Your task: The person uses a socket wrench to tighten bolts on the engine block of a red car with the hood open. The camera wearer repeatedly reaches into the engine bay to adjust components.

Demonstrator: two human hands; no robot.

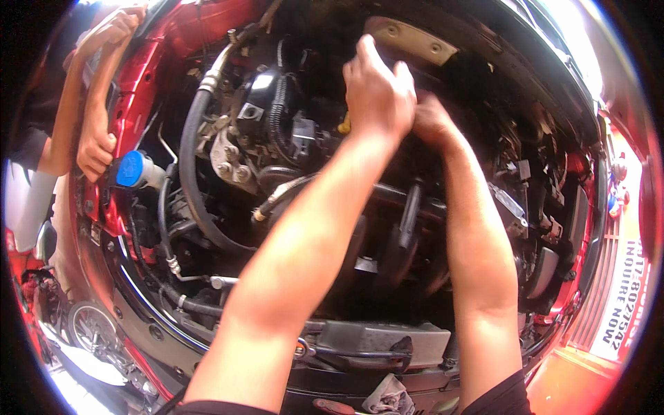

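My left hand point(379, 97) is deep in a red car's engine bay point(138, 83), its fingers curled over something I cannot make out beside a black engine part point(304, 135). A yellow piece point(344, 126) shows just left of its wrist, below the fingers. Close on the right, partly behind it, is my right hand point(434, 121); its fingers are hidden in shadow and by the left hand. A pale metal plate point(411, 38) sits above both hands.
Another person's hands point(97, 155) rest at the left fender, near a blue-capped reservoir point(131, 169). Thick hoses point(194, 159) cross the bay. A crumpled rag point(389, 400) and a red-handled tool point(332, 407) lie at the front edge. A printed banner point(609, 297) stands at the right.
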